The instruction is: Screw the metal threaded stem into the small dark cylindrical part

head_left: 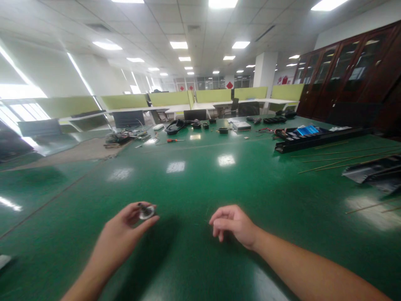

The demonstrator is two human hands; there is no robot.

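My left hand [127, 228] is closed round a small metal part [146, 212], gripped between thumb and fingers. The part has a shiny round disc at one end and a darker, narrower stem; its exact kind is not clear. My right hand [230, 225] hovers low over the green table [188, 184], to the right of the left hand. Its fingers are loosely bent and a little apart, and nothing shows in them.
Across the far side of the table lie a screwdriver [175, 140], a heap of electronic parts [125, 136] and a white box [242, 126]. To the right are a long black channel [322, 139], thin rods [332, 161] and a blue packet [307, 130].
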